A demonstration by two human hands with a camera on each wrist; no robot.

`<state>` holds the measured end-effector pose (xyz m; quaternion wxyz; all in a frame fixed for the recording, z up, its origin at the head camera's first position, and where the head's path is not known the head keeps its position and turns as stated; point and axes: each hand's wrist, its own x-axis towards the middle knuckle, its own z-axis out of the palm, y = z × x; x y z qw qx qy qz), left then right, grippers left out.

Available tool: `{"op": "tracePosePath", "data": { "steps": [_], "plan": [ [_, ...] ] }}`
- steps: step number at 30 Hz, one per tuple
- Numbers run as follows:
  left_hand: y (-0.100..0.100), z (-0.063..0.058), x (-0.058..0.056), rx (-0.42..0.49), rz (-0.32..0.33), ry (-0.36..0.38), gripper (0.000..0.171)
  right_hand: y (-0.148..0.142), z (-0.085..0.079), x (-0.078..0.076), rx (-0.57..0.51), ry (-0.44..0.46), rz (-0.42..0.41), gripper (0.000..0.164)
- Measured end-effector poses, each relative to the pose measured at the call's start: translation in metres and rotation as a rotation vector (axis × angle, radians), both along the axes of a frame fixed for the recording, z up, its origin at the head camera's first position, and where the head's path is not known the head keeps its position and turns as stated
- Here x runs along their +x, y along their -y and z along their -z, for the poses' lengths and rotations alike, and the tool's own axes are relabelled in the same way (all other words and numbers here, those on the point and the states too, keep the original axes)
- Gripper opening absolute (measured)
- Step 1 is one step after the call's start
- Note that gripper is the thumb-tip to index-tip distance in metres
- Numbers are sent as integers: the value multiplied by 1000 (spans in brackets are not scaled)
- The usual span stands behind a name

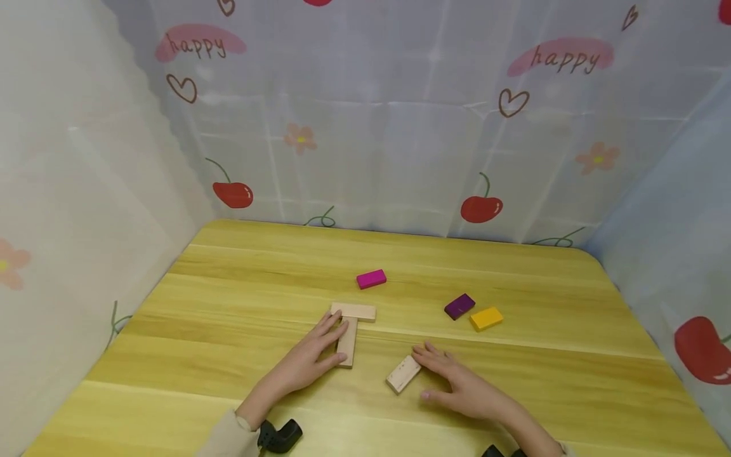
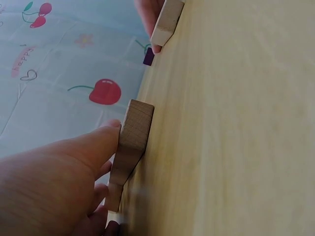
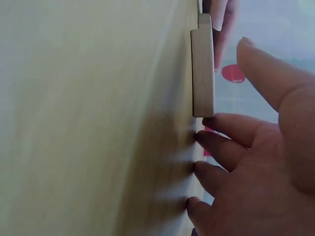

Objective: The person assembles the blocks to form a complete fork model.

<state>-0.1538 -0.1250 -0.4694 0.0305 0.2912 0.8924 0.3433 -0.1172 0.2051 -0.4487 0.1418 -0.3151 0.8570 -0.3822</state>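
Two plain wooden blocks lie together in the head view: a crosswise block (image 1: 360, 311) at the far end and a lengthwise block (image 1: 346, 343) pointing toward me, forming a T. My left hand (image 1: 308, 358) rests on them with spread fingers; the thumb lies on the near end of the lengthwise block (image 2: 135, 129). To the right, a separate speckled wooden block (image 1: 403, 374) lies slanted. My right hand (image 1: 457, 381) is beside it, fingers loosely extended and thumb apart. In the right wrist view, the index fingertip touches this block's end (image 3: 203, 73), and the other fingertips reach the table.
Beyond the hands lie a magenta block (image 1: 372, 279), a dark purple block (image 1: 459, 306) and a yellow block (image 1: 487, 319) on the wood-grain table (image 1: 228, 304). Printed curtains (image 1: 371, 171) hang at the back and both sides.
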Motion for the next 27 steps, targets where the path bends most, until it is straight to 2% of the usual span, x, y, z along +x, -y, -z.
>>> {"op": "tracePosePath", "data": {
  "steps": [3, 7, 14, 19, 27],
  "plan": [
    [-1, -1, 0, 1, 4, 5, 61, 7, 4, 6, 55, -60, 40, 72],
    [0, -2, 1, 7, 3, 15, 61, 23, 11, 12, 155, -134, 148, 90],
    [-1, -3, 1, 9, 8, 20, 62, 44, 22, 14, 257, -180, 326, 105],
    [-1, -3, 1, 10, 7, 21, 61, 49, 24, 12, 258, -218, 376, 102],
    [0, -3, 2, 12, 4, 29, 61, 48, 26, 9, 129, -213, 398, 85]
  ]
}}
